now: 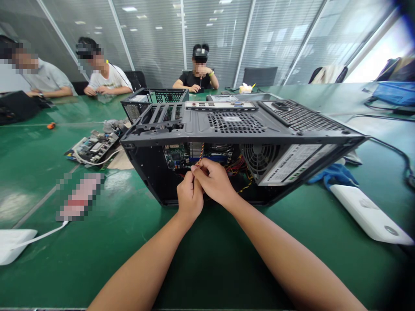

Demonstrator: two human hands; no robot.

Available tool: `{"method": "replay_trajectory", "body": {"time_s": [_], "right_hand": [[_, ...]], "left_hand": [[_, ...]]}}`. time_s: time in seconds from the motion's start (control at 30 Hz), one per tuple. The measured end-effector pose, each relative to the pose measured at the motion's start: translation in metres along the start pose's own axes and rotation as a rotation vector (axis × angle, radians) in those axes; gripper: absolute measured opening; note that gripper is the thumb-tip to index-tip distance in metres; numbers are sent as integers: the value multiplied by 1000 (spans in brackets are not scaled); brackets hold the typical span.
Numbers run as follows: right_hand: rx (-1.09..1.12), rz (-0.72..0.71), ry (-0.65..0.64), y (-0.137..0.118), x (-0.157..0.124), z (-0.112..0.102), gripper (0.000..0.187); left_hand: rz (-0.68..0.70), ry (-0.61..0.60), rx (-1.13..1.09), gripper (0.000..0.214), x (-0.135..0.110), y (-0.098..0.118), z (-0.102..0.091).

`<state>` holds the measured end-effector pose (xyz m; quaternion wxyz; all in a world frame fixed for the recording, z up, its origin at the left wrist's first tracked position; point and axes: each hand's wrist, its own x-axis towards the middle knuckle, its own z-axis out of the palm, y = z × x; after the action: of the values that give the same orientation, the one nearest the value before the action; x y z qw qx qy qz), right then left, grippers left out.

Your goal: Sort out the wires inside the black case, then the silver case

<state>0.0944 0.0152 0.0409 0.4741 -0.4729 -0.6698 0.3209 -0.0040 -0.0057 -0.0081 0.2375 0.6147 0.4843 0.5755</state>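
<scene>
A black open computer case lies on its side on the green table, its open side toward me. Inside it show a motherboard, a fan and a power supply. My left hand and my right hand are pressed together at the case's opening. Both are closed in a pinch on a bundle of orange and red wires that runs up into the case. What exactly sits between the fingertips is hidden.
A loose circuit board with a white cable lies to the left, with a second empty chassis behind. White devices and a blue cloth lie at the sides. Three other people sit at the far edge.
</scene>
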Motion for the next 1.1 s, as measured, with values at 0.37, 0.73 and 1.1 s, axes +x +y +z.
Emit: {"method": "replay_trajectory", "body": {"time_s": [0.37,0.73,1.1], "right_hand": [[-11,3,9,-2,1,-2,23],[-24,-10,10,0,1,-1,25],[2,12,-3,-2,0,-2,25]], "left_hand": [[24,-13,20,30,2,1,-1],[18,4,32,26,2,0,-1],[-4,-34,-23,32,2,3,-1]]}}
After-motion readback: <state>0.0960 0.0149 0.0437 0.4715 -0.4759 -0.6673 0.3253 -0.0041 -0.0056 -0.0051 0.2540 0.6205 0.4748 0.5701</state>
